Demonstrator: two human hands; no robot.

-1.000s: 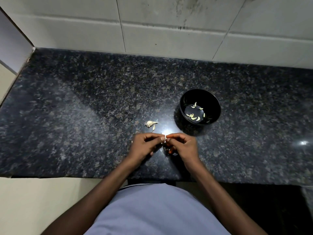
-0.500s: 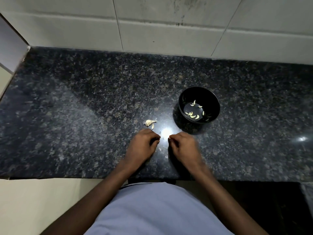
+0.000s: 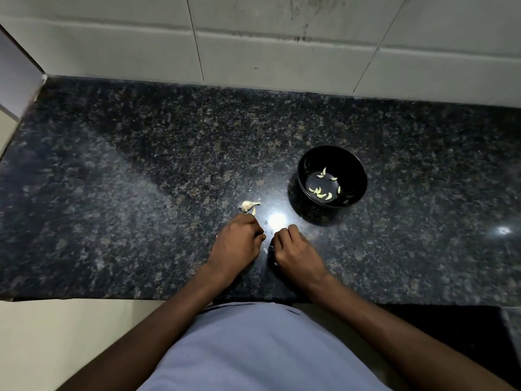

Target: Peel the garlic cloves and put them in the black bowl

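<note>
The black bowl (image 3: 355, 165) stands on the dark granite counter (image 3: 141, 207), right of centre, with several peeled garlic cloves (image 3: 320, 193) on its bottom. A papery garlic remnant (image 3: 248, 206) and one small clove (image 3: 253, 211) lie left of the bowl. Just below them, my left hand (image 3: 236, 245) rests on the counter with its fingers curled under. My right hand (image 3: 296, 253) lies beside it, a small gap apart, fingers also curled. What either hand holds is hidden under the fingers. A tiny white skin flake (image 3: 265, 250) lies between the hands.
A white tiled wall (image 3: 267, 52) runs along the back of the counter. The counter's front edge (image 3: 112, 299) is just below my wrists. A bright lamp reflection (image 3: 277, 220) shines between my hands and the bowl.
A second ago both hands pinched a white clove between their fingertips. They have since pulled apart and sunk to the counter, and the clove is out of sight.
</note>
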